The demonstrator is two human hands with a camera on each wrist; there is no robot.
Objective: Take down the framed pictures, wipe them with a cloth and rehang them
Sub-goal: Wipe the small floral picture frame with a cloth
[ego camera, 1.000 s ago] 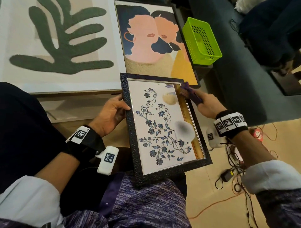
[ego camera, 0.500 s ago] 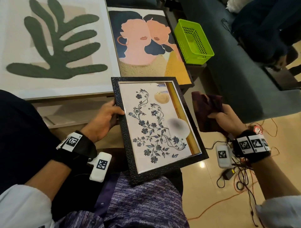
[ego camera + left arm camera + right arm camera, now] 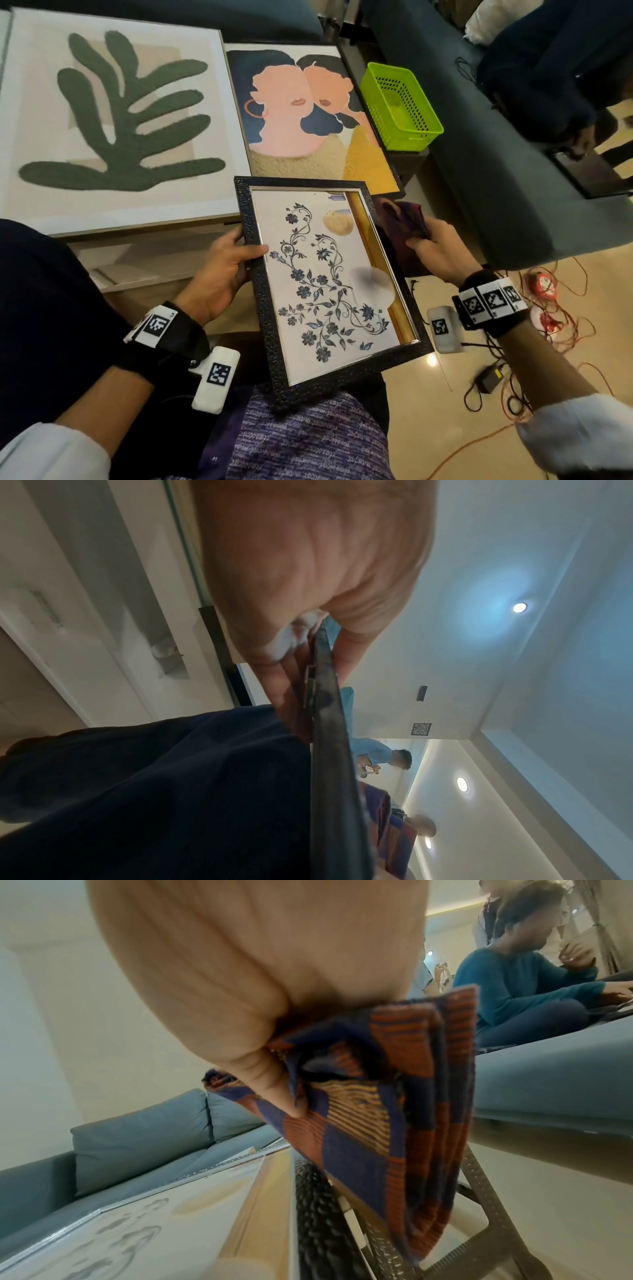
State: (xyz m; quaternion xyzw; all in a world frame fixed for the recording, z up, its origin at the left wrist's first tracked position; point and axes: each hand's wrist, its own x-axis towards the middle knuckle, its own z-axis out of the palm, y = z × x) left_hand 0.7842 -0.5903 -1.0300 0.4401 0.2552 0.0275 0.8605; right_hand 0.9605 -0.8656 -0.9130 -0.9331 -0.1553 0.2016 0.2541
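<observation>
Both hands are busy at mid-frame in the head view. At centre left, the left hand (image 3: 222, 270) grips the left edge of the floral picture (image 3: 329, 284), thumb on the front of its black textured frame and fingers behind; the left wrist view shows that same edge pinched between thumb and fingers (image 3: 284, 693). At centre right, the right hand (image 3: 442, 250) clutches a folded checked cloth (image 3: 402, 222) just beside the frame's right edge; from the right wrist view the cloth (image 3: 377, 1110) hangs close over that edge, though contact cannot be made out. The picture's bottom edge rests on the person's lap, lower centre.

Three framed pictures are in view: the held floral one, a large leaf picture (image 3: 120, 116) at upper left, and a two-faces picture (image 3: 301, 113) at upper centre, lying side by side. One green perforated basket (image 3: 400, 106) stands at upper right; nothing shows inside it. Cables (image 3: 548, 308) sprawl on the floor at lower right.
</observation>
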